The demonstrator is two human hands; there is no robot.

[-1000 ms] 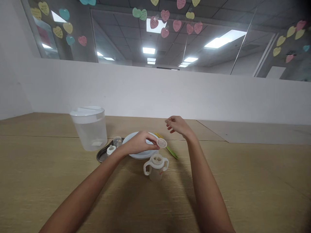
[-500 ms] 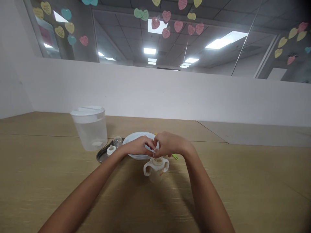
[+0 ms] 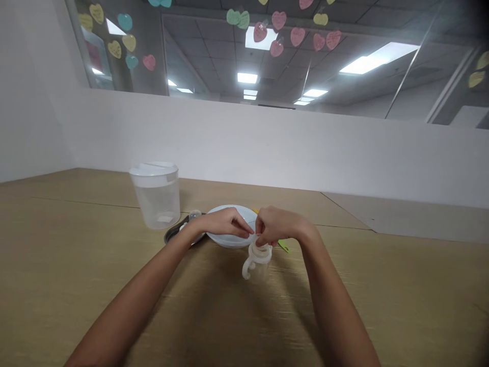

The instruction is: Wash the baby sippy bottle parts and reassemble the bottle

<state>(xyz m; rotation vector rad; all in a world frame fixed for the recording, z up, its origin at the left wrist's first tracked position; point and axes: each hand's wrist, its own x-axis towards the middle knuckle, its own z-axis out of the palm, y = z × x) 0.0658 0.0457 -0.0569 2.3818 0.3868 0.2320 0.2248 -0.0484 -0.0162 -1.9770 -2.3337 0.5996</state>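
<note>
We have both hands together at the top of a small two-handled cup, so the step in hand looks to us like fitting or working on the piece at its mouth. The right hand is curled narrowly over the cup's top, and its fingers seem to be closed on the rim. The left hand reaches across from the plate side, its fingers drawn in and pointing at the same spot. Whether they pinch anything small there, we cannot tell, because the two hands hide it.

We judge that this close work calls for a steady hold on the cup, since nothing but the hands and the table steadies it. Any turn or press at the mouth would need to stay in line with the cup's body.

The cup stands just in front of the plate, mouth up. Its long axis runs nearly upright, perhaps leaning slightly to our right, though we cannot be sure from this view. One handle shows on the left side; the other is hidden behind the right hand.

Beyond the plate's left edge sit a tray and a lidded jug. A green spatula tip pokes out just right of the plate.
</note>
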